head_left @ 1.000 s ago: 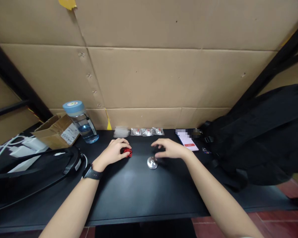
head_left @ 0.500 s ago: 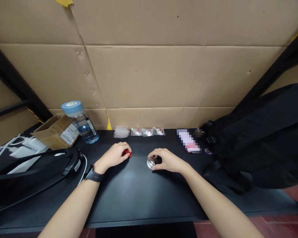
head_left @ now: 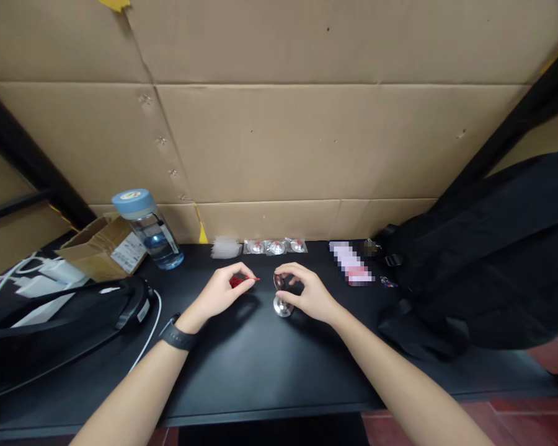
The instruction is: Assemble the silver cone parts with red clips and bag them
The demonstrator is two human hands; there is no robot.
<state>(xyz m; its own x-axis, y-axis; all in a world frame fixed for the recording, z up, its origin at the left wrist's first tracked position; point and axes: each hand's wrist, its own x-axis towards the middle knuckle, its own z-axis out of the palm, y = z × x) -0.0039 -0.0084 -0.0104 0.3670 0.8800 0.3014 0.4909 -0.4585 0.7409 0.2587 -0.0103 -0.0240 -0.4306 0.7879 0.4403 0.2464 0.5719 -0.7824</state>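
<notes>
change: left hand [head_left: 221, 292] and right hand [head_left: 309, 296] raised off the worktop [head_left: 260, 371] and drawn closer together than half a second ago; red piece [head_left: 242, 282] now out from under the left palm; silver disc [head_left: 283, 306] in the same spot as before
white chargers [head_left: 32, 282]: far left edge of worktop, leads trailing off the edge
black bag [head_left: 60, 328]: lying flat, left of the left forearm, white cable along its right rim
cardboard box [head_left: 103, 248]: open, behind the bag, near the back wall
bottle [head_left: 149, 230]: clear with pale blue cap, upright, just right of the box
watch [head_left: 177, 334]: black band on the left wrist
left hand: clenched in a pinch on the red piece, thumb and fingertips closed on it, thin red tip poking right toward the right hand, held just above the worktop
clear packets [head_left: 226, 248]: at the back edge, beyond the left hand
round-part packets [head_left: 275, 246]: three in a row, just right of the clear ones
small round piece [head_left: 279, 282]: shiny, pinched between right thumb and forefinger, detail too small to tell
right hand: grasping that small round piece, other fingers curled, directly over the silver disc
silver disc: flat on the worktop, under the right thumb, cannot tell if touched
blurred card [head_left: 353, 265]: on the worktop, right of the hands
black backpack [head_left: 483, 266]: slumped at the right end, well apart from the hands
</notes>
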